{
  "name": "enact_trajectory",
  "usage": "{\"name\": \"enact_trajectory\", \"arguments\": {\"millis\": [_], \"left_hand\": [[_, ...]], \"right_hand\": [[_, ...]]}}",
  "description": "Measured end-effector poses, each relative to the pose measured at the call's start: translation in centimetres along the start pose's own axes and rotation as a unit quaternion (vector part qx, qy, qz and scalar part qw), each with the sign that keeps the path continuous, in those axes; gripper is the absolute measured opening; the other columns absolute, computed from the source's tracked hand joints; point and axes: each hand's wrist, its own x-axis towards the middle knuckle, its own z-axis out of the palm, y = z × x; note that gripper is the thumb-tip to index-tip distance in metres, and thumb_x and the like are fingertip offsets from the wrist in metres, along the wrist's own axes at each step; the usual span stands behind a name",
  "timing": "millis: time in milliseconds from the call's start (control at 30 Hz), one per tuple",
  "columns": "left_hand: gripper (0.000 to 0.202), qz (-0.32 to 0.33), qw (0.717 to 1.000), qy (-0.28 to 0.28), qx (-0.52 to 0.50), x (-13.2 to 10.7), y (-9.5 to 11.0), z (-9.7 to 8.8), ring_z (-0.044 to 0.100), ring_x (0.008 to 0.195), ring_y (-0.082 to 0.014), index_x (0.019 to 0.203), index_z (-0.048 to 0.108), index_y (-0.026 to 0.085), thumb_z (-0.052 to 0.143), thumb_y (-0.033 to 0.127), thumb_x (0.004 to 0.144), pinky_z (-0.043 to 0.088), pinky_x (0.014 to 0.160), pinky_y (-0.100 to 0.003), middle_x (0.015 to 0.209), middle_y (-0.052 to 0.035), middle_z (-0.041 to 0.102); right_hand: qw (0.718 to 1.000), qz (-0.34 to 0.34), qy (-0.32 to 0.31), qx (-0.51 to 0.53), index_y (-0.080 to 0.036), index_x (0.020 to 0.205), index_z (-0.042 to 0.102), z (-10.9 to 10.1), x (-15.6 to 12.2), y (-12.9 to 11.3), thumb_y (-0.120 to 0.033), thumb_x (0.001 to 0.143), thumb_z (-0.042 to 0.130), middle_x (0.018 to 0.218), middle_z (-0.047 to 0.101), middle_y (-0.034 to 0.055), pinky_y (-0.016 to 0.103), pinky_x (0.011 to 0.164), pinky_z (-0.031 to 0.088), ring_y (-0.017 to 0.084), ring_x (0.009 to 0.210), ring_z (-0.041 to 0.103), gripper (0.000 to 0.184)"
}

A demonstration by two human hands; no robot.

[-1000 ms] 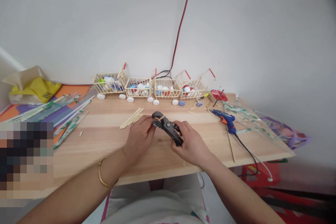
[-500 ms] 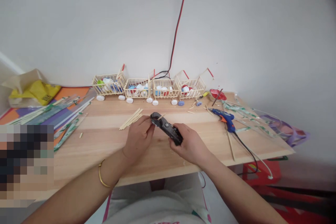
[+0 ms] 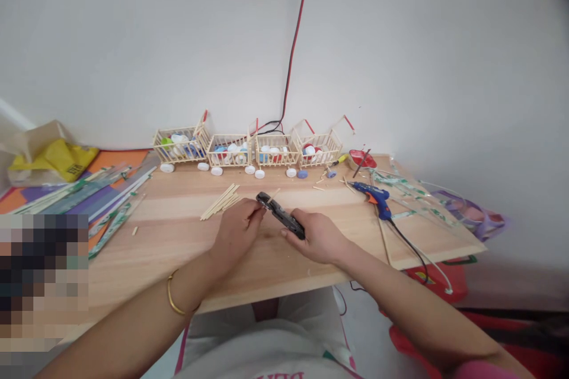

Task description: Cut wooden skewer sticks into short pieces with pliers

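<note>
I observe one hand-held cutting tool (image 3: 283, 217): black body, pale scuff marks along its surface. Orientation is diagonal, head toward the far left, handles toward the near right, inside the right hand (image 3: 322, 238). I view it nearly edge-on. One thin, pale wooden stick (image 3: 276, 194) projects obliquely from the far side of the head; its other end is hidden from me. The head adjoins the fingertips of the left hand (image 3: 237, 228).

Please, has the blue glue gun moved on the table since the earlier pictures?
No. Against the rightmost cart, the glue gun keeps its place; only the view shifted.
</note>
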Motion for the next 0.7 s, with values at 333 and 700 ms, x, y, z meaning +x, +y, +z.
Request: {"name": "enact_trajectory", "arguments": {"millis": [333,700], "left_hand": [[0.026,-0.083,0.991,-0.096,-0.041,0.3,-0.7,1.1,0.059,0.070,-0.0176,0.078,0.067,0.018,0.044,0.029,0.083,0.041,0.066,-0.028,0.074,-0.0029,0.067],[0.029,-0.152,0.976,-0.102,-0.120,0.7,-1.2,0.8,0.056,0.053,-0.0145,0.070,0.056,0.018,0.040,0.038,0.084,0.040,0.058,-0.026,0.058,0.0012,0.058]], "right_hand": [[0.988,0.024,-0.135,0.070,-0.015,0.070,0.056,0.1,0.7,1.4,-0.048,0.085,0.044,0.062,0.060,0.0041,0.022,0.049,0.029,0.013,0.055,0.051,0.038],[0.975,0.024,-0.173,0.134,-0.016,0.077,0.059,-1.2,1.8,1.6,-0.050,0.086,0.040,0.055,0.059,0.0010,0.020,0.049,0.034,0.012,0.049,0.052,0.040]]}}
